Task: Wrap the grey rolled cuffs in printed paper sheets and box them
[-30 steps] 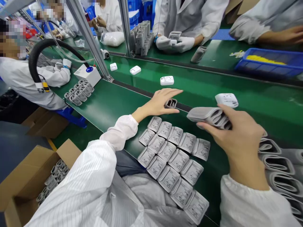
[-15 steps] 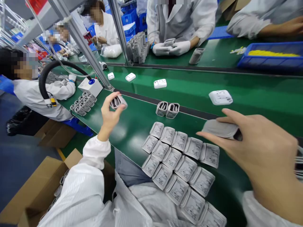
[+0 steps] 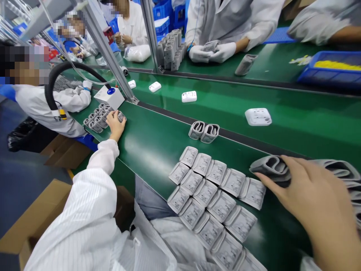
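My left hand [image 3: 115,127] reaches to the far left of the green bench, fingers closed around a rolled grey cuff [image 3: 121,116]. Right beside it stand rows of similar rolled cuffs [image 3: 98,121]. At the right, my right hand [image 3: 313,192] grips another rolled cuff [image 3: 269,167] between thumb and fingers, its folded end showing. More rolled cuffs [image 3: 338,168] lie just beyond that hand, partly hidden by it. In front of me several flat folded cuffs [image 3: 207,192] with printed faces lie in slanting rows. Two rolled cuffs [image 3: 203,131] stand together by the bench's back edge.
White plastic devices [image 3: 258,116] sit along the green conveyor [image 3: 220,101]. A metal post [image 3: 108,52] and a white box [image 3: 109,97] with a black hose rise at left. Co-workers in white coats work opposite and at left. A cardboard box [image 3: 36,210] stands below left.
My left hand has moved away to the left with its cuff, up to the standing rows. My right hand has lowered and turned its cuff so the folded end shows.
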`<state>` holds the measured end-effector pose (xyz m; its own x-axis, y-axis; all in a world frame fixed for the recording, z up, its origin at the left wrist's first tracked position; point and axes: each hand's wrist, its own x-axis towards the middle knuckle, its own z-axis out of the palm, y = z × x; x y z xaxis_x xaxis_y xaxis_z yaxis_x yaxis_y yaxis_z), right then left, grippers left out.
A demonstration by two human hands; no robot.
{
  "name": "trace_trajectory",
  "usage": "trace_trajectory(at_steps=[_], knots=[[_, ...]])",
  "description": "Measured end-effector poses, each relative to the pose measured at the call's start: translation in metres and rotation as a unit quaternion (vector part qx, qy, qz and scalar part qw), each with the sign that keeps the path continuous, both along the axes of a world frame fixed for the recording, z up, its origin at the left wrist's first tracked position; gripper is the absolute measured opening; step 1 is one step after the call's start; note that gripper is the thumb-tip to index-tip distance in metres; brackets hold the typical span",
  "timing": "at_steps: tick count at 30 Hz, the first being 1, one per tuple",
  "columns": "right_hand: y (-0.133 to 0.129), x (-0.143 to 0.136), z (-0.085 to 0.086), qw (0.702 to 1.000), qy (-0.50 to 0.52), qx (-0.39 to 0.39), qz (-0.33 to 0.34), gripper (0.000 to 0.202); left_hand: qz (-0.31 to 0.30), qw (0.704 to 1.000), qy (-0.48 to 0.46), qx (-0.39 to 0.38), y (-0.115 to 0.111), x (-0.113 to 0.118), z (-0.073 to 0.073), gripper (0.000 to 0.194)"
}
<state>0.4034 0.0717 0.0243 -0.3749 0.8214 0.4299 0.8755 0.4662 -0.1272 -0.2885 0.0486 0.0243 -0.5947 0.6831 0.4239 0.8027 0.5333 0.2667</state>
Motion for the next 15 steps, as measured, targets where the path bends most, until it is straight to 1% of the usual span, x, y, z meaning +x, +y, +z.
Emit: trace_trajectory(at_steps=[2,4,6,8,10,12,15], knots=[[-0.002,0.003,-0.013,0.999,0.044,-0.006,-0.016,0.058,0.001,1.0,0.006,-0.016,0.004,-0.008,0.001,0.065],[-0.003,0.002,-0.027,0.995,0.091,0.002,-0.029,0.056,-0.012,0.999,0.004,-0.03,0.012,-0.012,0.002,0.063],[-0.006,-0.002,-0.04,0.988,0.142,0.05,-0.044,0.063,-0.02,0.999,0.002,-0.035,0.022,-0.013,0.003,0.061],[-0.011,-0.005,-0.049,0.979,0.172,0.101,-0.047,0.074,-0.019,0.999,0.003,-0.03,0.031,-0.013,0.004,0.063],[-0.015,-0.005,-0.055,0.976,0.18,0.117,-0.047,0.081,-0.016,1.0,0.002,-0.022,0.041,-0.013,0.005,0.067],[-0.018,-0.003,-0.058,0.981,0.165,0.092,-0.035,0.085,-0.012,1.0,-0.006,-0.016,0.05,-0.014,0.005,0.07],[-0.017,0.0,-0.062,0.981,0.17,0.086,-0.043,0.079,-0.005,1.0,-0.02,-0.009,0.063,-0.016,0.007,0.071]])
